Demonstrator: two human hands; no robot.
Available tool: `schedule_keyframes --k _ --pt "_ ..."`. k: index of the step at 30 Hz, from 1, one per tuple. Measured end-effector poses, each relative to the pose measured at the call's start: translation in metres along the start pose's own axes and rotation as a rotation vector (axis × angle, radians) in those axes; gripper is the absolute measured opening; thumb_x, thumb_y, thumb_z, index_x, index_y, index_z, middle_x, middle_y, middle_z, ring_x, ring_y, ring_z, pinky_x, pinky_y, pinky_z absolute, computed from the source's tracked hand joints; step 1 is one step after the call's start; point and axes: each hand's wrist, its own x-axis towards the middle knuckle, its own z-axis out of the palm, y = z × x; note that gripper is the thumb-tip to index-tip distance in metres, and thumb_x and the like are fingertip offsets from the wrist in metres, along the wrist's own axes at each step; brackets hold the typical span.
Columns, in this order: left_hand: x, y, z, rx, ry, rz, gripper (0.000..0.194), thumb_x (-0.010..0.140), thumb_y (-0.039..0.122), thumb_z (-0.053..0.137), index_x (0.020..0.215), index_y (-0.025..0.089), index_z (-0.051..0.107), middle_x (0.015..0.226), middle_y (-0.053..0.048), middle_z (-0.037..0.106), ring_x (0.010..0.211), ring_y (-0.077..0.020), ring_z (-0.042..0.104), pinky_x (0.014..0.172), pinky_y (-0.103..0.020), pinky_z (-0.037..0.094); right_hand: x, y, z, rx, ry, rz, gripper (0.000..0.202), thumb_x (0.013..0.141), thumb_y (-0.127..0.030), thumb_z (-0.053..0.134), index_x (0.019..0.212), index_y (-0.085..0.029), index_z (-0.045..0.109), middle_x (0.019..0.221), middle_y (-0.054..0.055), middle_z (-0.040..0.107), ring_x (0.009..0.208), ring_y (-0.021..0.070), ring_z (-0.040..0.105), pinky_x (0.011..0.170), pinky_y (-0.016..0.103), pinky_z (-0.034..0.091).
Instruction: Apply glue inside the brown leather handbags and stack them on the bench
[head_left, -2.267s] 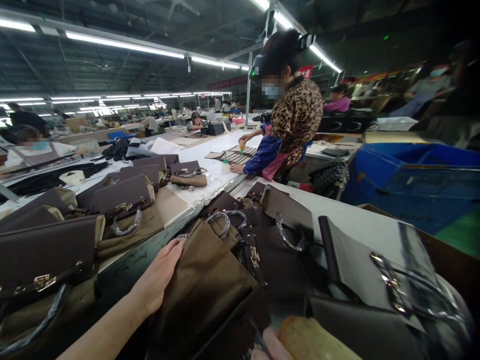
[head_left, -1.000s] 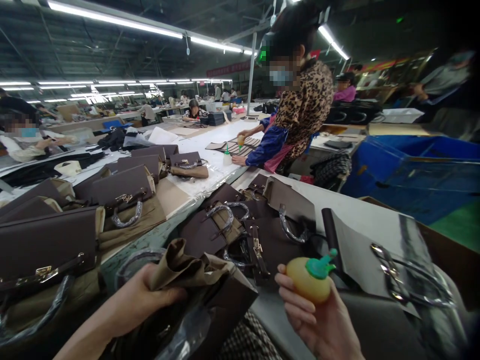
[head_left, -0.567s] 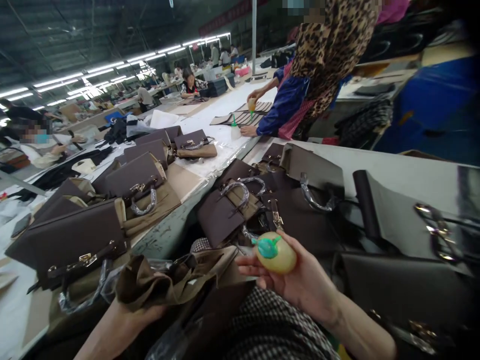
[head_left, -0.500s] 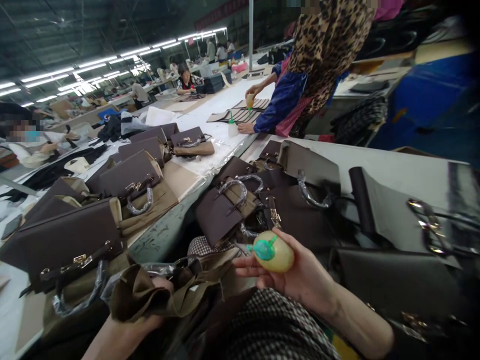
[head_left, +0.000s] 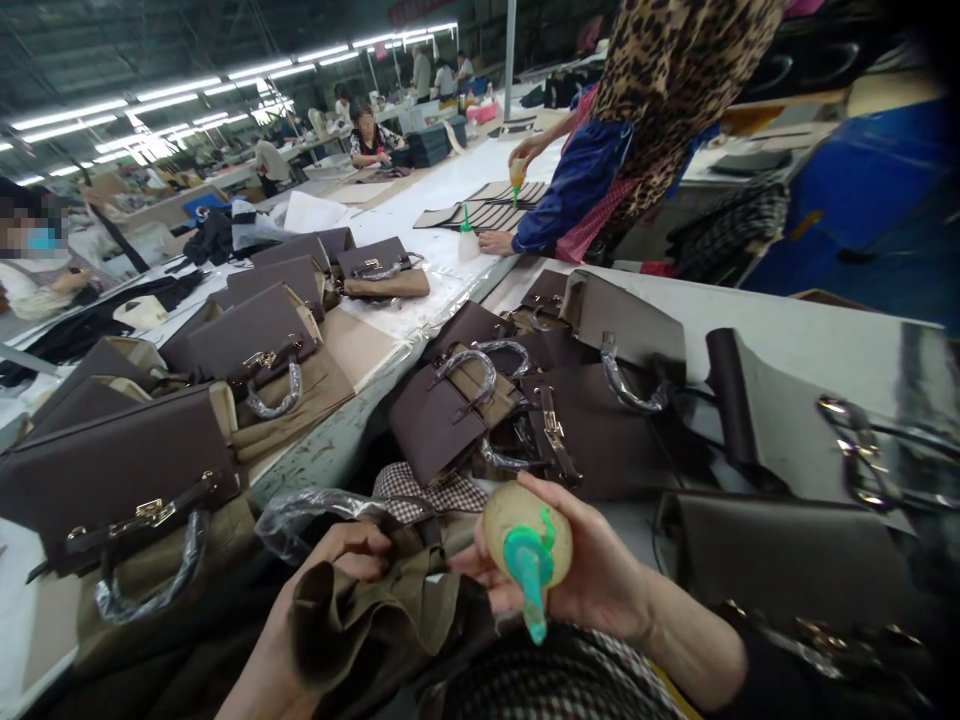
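Note:
My right hand (head_left: 592,565) is wrapped round a round, yellowish squeeze bottle (head_left: 517,520), whose green nozzle points down toward the lap. Olive-brown fabric (head_left: 375,620) of a bag is gripped by my left hand (head_left: 337,560), its fingers curled over the bunched edge. A plastic-wrapped handle (head_left: 315,505) arches just above the left fingers. The bottle is close to the right side of this fabric; whether its nozzle touches anything is unclear.
Brown handbags (head_left: 135,470) lie on the left table, and more bags (head_left: 607,420) are piled at centre and right. Across the white table (head_left: 442,170), a person in blue sleeves holds a similar bottle over striped pieces (head_left: 487,207). Another white bottle (head_left: 468,240) stands there.
The bottle in my right hand has tilted, its nozzle swinging from leftward to downward. My left hand has moved up and right with the fabric, and the wrapped handle now shows more.

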Motion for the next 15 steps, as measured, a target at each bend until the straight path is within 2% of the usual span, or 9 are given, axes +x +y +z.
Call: schedule_keyframes --k 3,5,7,10,13,15 --pt "0.0 0.003 0.004 0.027 -0.011 0.175 0.028 0.068 0.049 0.086 0.071 0.022 0.078 0.1 -0.011 0.076 0.102 -0.0333 0.069 0.092 -0.041 0.059 0.007 0.003 0.008 0.063 -0.002 -0.011 0.049 0.098 -0.052 0.062 0.101 -0.005 0.075 0.096 0.017 0.078 0.085 0.0243 0.076 0.075 0.035 0.062" --pt "-0.003 0.009 0.007 0.096 -0.058 0.208 0.029 0.073 0.049 0.085 0.079 0.021 0.081 0.102 -0.011 0.076 0.103 -0.0333 0.069 0.095 -0.042 0.058 0.009 0.003 0.013 0.084 -0.005 -0.042 0.049 0.097 -0.052 0.063 0.1 -0.005 0.075 0.094 0.014 0.077 0.079 0.0222 0.075 0.072 0.034 0.062" --pt "-0.009 0.016 0.01 0.107 -0.046 0.205 0.033 0.077 0.051 0.083 0.09 0.021 0.081 0.106 -0.011 0.076 0.104 -0.0331 0.069 0.097 -0.042 0.057 0.01 0.002 0.018 0.1 0.005 -0.063 0.047 0.096 -0.053 0.064 0.099 -0.007 0.076 0.092 0.012 0.077 0.075 0.0206 0.074 0.069 0.032 0.061" --pt "-0.019 0.025 0.017 -0.016 -0.011 0.193 0.049 0.067 0.052 0.093 0.101 0.021 0.077 0.11 -0.009 0.076 0.11 -0.0352 0.067 0.1 -0.042 0.055 0.011 0.002 0.026 0.106 0.035 -0.096 0.043 0.093 -0.053 0.069 0.095 -0.01 0.077 0.089 0.01 0.078 0.074 0.0197 0.074 0.069 0.029 0.059" --pt "-0.027 0.031 0.023 -0.18 -0.103 0.109 0.066 0.057 0.046 0.101 0.113 0.022 0.074 0.112 -0.007 0.078 0.112 -0.0355 0.068 0.102 -0.043 0.054 0.012 0.002 0.031 0.1 0.067 -0.125 0.04 0.09 -0.05 0.075 0.095 -0.011 0.079 0.091 0.009 0.08 0.08 0.0192 0.074 0.075 0.028 0.058" --pt "-0.029 0.037 0.025 -0.243 -0.163 0.051 0.065 0.06 0.042 0.1 0.115 0.021 0.073 0.114 -0.007 0.079 0.113 -0.0346 0.07 0.103 -0.042 0.054 0.013 0.002 0.035 0.089 0.083 -0.139 0.039 0.089 -0.049 0.076 0.094 -0.011 0.079 0.092 0.009 0.08 0.081 0.0187 0.074 0.076 0.028 0.057"
